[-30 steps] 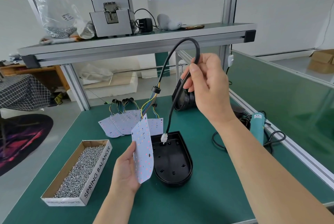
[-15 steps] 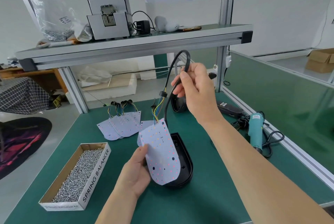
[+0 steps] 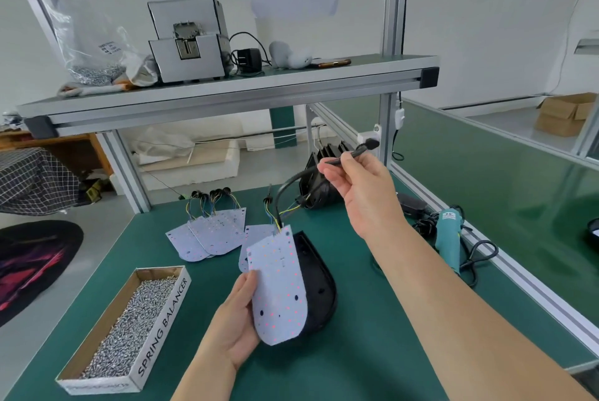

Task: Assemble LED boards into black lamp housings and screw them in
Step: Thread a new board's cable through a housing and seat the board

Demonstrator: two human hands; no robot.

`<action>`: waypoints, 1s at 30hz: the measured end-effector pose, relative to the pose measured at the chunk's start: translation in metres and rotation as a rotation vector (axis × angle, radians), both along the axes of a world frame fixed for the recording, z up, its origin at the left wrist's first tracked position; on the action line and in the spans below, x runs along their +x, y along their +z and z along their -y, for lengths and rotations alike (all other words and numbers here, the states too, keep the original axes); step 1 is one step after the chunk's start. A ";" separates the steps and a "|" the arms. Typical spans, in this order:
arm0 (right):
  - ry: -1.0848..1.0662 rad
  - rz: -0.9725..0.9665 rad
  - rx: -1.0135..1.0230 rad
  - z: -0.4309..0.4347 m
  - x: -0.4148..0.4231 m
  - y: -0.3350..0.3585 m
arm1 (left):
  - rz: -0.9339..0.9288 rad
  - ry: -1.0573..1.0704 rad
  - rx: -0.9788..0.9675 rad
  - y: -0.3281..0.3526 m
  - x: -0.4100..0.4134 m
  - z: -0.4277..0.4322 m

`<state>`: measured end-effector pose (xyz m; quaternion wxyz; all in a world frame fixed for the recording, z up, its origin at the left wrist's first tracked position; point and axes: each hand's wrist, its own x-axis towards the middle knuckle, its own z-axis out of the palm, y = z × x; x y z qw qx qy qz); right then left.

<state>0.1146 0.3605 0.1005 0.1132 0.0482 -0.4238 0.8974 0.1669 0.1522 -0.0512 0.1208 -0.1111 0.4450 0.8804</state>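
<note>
Green table mat (image 3: 356, 358) carries the black lamp housing (image 3: 321, 284), which lies with its open side up. The white LED board (image 3: 278, 287) stands tilted over the housing's left part. The left hand (image 3: 233, 319) has its thumb and fingers clamped on the board's edge. The right hand (image 3: 359, 186) pinches the thin black cable (image 3: 285, 188) above.

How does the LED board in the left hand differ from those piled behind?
The held LED board leans over the black housing, gripped by the left hand; the piled boards lie flat, untouched. The right hand holds a cable above the held LED board; the piled boards' wires lie loose. Both white, rounded.
</note>
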 end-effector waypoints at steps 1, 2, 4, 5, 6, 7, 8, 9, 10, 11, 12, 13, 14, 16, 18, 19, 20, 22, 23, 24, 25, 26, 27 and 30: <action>0.016 -0.015 -0.024 -0.002 0.002 0.005 | -0.021 0.003 -0.017 0.001 0.000 0.005; 0.026 -0.035 -0.033 -0.004 0.005 0.011 | -0.045 0.004 -0.028 0.003 -0.001 0.010; 0.047 -0.088 0.004 -0.008 0.011 0.025 | -0.090 0.001 -0.028 0.008 -0.004 0.019; 0.062 -0.121 0.051 -0.010 0.015 0.032 | -0.107 0.004 -0.022 0.011 -0.005 0.023; 0.074 -0.152 0.117 -0.013 0.020 0.039 | -0.118 0.009 -0.013 0.015 -0.007 0.027; 0.077 -0.179 0.191 -0.015 0.025 0.046 | -0.124 0.017 -0.002 0.018 -0.008 0.030; 0.069 -0.204 0.259 -0.018 0.030 0.054 | -0.126 0.023 0.012 0.022 -0.009 0.033; 0.048 -0.231 0.312 -0.020 0.034 0.061 | -0.125 0.024 0.025 0.025 -0.010 0.037; 0.016 -0.263 0.351 -0.021 0.038 0.067 | -0.121 0.015 0.035 0.029 -0.010 0.040; -0.016 -0.299 0.379 -0.021 0.041 0.074 | -0.118 0.001 0.036 0.032 -0.010 0.044; -0.035 -0.338 0.399 -0.020 0.044 0.079 | -0.115 -0.016 0.031 0.035 -0.010 0.046; -0.028 -0.378 0.418 -0.018 0.046 0.085 | -0.113 -0.034 0.014 0.038 -0.010 0.048; 0.006 -0.415 0.439 -0.017 0.048 0.089 | -0.119 -0.052 -0.015 0.040 -0.009 0.048; 0.089 -0.449 0.448 -0.014 0.051 0.098 | -0.156 -0.077 -0.084 0.045 -0.006 0.049; 0.086 -0.426 0.381 -0.015 0.049 0.105 | -0.196 -0.089 -0.120 0.048 -0.003 0.048; 0.054 -0.405 0.371 -0.018 0.047 0.107 | -0.207 -0.090 -0.124 0.050 -0.001 0.048; 0.037 -0.385 0.405 -0.022 0.045 0.109 | -0.211 -0.083 -0.118 0.052 0.001 0.048; 0.141 -0.366 0.522 -0.028 0.043 0.110 | -0.216 -0.048 -0.088 0.056 0.003 0.048; 0.229 -0.368 0.508 -0.029 0.044 0.110 | -0.221 -0.034 -0.074 0.058 0.005 0.047; 0.294 -0.365 0.427 -0.028 0.044 0.110 | -0.225 -0.031 -0.069 0.060 0.006 0.044; 0.343 -0.352 0.294 -0.024 0.043 0.109 | -0.230 -0.037 -0.080 0.063 0.007 0.041; 0.391 -0.322 0.136 -0.019 0.041 0.107 | -0.234 -0.045 -0.098 0.066 0.009 0.037; 0.434 -0.278 -0.010 -0.012 0.038 0.103 | -0.239 -0.049 -0.106 0.069 0.009 0.033; 0.378 -0.176 0.031 0.006 0.030 0.086 | -0.238 -0.042 -0.061 0.076 0.010 0.027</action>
